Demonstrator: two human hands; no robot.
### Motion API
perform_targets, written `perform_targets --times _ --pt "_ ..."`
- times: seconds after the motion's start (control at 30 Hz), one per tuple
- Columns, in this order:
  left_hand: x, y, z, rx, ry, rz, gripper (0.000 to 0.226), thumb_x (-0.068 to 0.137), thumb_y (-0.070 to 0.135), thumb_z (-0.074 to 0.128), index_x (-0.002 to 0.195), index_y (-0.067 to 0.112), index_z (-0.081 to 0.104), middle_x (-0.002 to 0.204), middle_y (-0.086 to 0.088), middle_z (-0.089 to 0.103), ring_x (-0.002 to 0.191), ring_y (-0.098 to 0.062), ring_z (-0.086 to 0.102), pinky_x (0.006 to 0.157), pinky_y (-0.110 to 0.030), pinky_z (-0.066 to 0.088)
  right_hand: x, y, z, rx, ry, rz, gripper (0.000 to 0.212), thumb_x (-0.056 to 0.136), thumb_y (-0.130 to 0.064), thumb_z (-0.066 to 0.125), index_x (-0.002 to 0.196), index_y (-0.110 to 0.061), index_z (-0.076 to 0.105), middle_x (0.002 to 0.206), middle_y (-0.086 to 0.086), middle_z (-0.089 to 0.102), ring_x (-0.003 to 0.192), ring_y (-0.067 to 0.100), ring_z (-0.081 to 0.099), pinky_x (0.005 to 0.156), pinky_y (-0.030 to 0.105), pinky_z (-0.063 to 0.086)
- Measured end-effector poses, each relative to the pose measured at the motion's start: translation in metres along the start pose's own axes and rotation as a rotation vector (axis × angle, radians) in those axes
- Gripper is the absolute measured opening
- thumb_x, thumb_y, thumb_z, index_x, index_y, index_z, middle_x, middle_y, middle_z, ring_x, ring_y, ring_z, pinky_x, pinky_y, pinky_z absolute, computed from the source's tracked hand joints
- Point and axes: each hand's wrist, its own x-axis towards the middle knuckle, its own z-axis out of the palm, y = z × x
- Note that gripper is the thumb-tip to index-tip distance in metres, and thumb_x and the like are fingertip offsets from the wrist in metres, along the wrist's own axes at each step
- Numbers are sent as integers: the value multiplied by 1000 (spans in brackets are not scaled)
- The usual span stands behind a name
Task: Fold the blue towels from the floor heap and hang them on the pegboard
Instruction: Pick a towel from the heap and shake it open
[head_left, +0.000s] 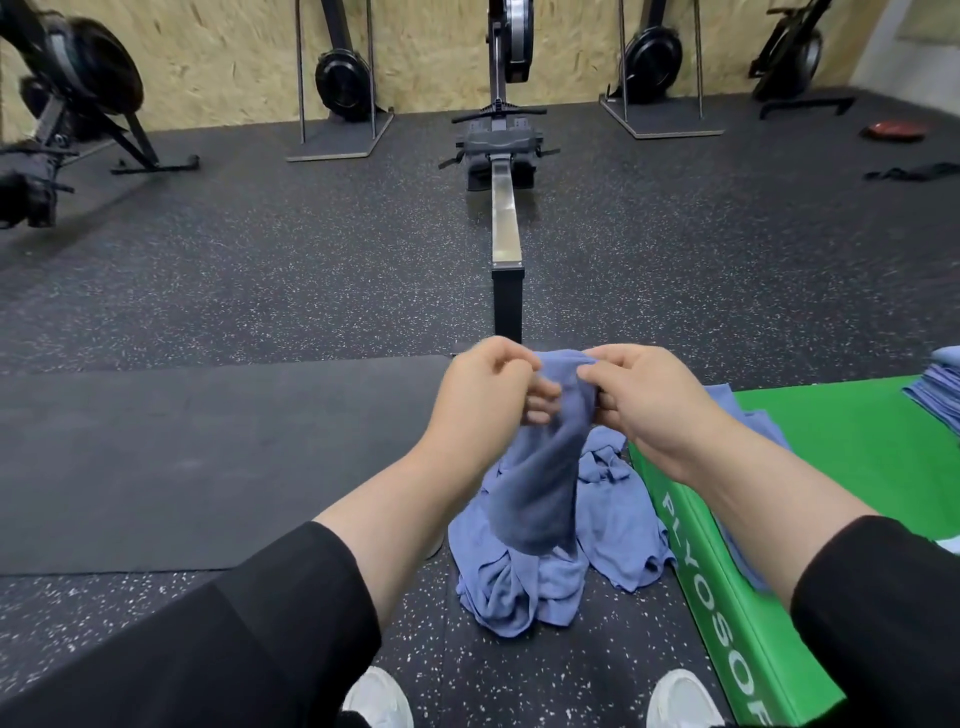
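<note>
Pinching one blue towel (540, 467) at its top edge, the fingers (543, 395) of the left hand (483, 400) and right hand (654, 405) hold it above the floor heap (613, 530). It looks light, limp and best gripped at corners. Its lower end merges into the heap; no pegboard is in view.

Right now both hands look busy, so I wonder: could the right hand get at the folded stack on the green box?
Probably not yet: the right hand grips the lifted towel; otherwise nothing blocks the stack.
</note>
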Motion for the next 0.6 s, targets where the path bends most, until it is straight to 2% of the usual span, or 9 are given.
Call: perform_targets --times 0.07,0.1,0.17,0.23,0.3,0.37,0.43,0.5,0.6 --pt "12 -5 -19 296 47 114 19 90 3 48 95 18 60 76 -6 70 65 -23 63 63 -33 53 0 1 -3 -152 -18 -24 22 86 -11 53 87 -12 75 81 16 72 76 19 61 74 39 49" --pt "16 -7 -29 494 19 185 19 90 9 54 100 25 61 84 2 68 72 -17 63 69 -30 52 0 2 -5 -214 -34 -34 26 82 -16 51 90 -17 75 86 18 73 77 19 59 75 40 46" --pt "21 -13 -45 741 -133 291 25 91 19 65 112 32 61 109 9 62 96 -4 59 82 -17 45 -1 1 -8 -296 -56 -65 27 82 -17 51 91 -23 75 82 9 74 74 14 58 72 36 43" --pt "22 -16 -54 779 -263 330 23 92 24 71 112 32 64 128 10 52 117 2 49 91 -8 35 -3 0 -11 -344 -70 -113 26 89 -11 51 90 -24 74 77 -3 72 70 9 56 67 32 41" --pt "21 -20 -58 811 -318 346 14 91 26 74 100 33 66 136 8 48 126 -2 45 96 -9 29 -4 1 -12 -366 -86 -137 27 92 -9 51 89 -23 74 75 -6 70 68 7 54 67 32 40" --pt "22 -26 -63 900 -355 335 8 91 29 74 90 29 66 136 5 51 124 -8 49 99 -12 30 -5 2 -14 -350 -112 -139 24 91 -11 51 90 -21 73 76 -3 68 71 11 53 70 34 40" --pt "25 -33 -69 1001 -408 296 9 91 35 72 90 26 70 129 7 55 117 -12 54 104 -26 39 -5 0 -15 -294 -137 -127 23 89 -13 51 90 -19 73 79 2 67 75 16 53 74 39 40" --pt "26 -33 -76 1083 -419 249 15 93 44 67 91 31 72 116 12 59 108 -12 58 99 -37 46 -4 -1 -19 -289 -134 -121 23 87 -15 51 90 -20 73 81 4 68 77 18 53 76 42 43" --pt "27 -23 -88 1068 -330 268 26 98 41 59 84 22 67 100 8 64 88 -11 60 85 -36 49 -1 3 -24 -421 -86 -109 24 86 -19 51 92 -23 74 89 4 76 80 17 60 89 53 56"
